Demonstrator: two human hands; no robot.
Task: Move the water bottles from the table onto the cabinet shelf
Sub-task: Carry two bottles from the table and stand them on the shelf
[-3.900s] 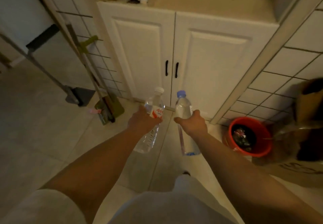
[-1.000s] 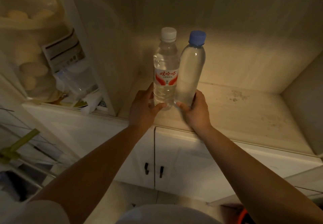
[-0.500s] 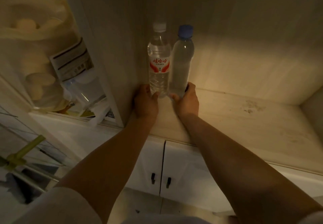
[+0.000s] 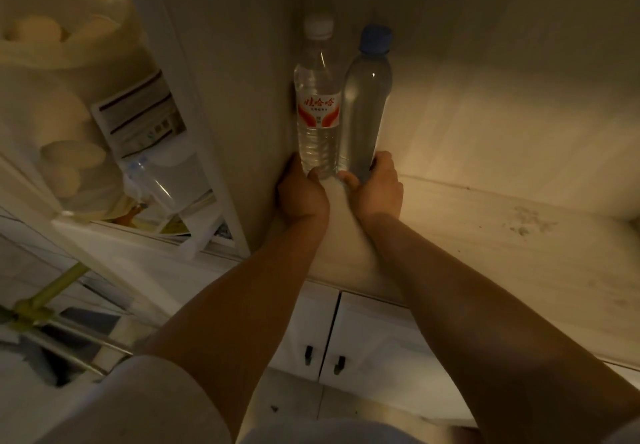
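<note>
Two clear water bottles stand upright side by side in the back left corner of the cabinet shelf (image 4: 485,235). The white-capped bottle (image 4: 317,97) has a red and white label and sits against the left wall. The blue-capped bottle (image 4: 365,104) touches it on the right. My left hand (image 4: 301,194) wraps the base of the white-capped bottle. My right hand (image 4: 375,187) grips the base of the blue-capped bottle. Both bottle bottoms are hidden behind my fingers.
A white partition (image 4: 194,114) walls off the left compartment, which holds another clear bottle (image 4: 152,184), papers and pale bags. Below the shelf are two white cabinet doors with black handles (image 4: 322,358). A green-handled tool (image 4: 45,298) leans at the lower left.
Both hands have pushed the bottles farther back along the shelf into the left corner. From being held low in front of the cabinet doors, the bottles rose to the shelf.
</note>
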